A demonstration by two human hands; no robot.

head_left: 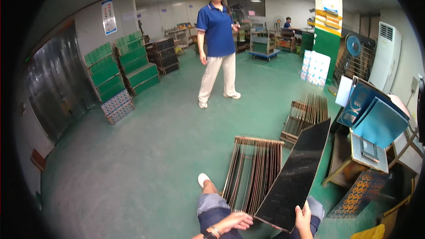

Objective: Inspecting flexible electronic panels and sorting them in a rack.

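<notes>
A long, dark rectangular panel [295,177] slants up and to the right in front of me. My right hand [303,219] grips its lower right edge, thumb over the dark face. By the panel's lower left corner is my left hand [237,222], fingers stretched out and no object visible in it; whether the fingertips touch the corner I cannot tell. A dark band circles the left wrist. Just beyond my knees stands a slotted rack [259,140] with many thin upright dividers. The panel covers part of its right side.
A second wire rack [290,126] stands farther right. Blue sheets [381,121] lean on a small table [357,150], with an orange-patterned sheet [361,190] below. A person in a blue shirt [218,31] stands ahead. Green panel stacks [137,75] line the left wall.
</notes>
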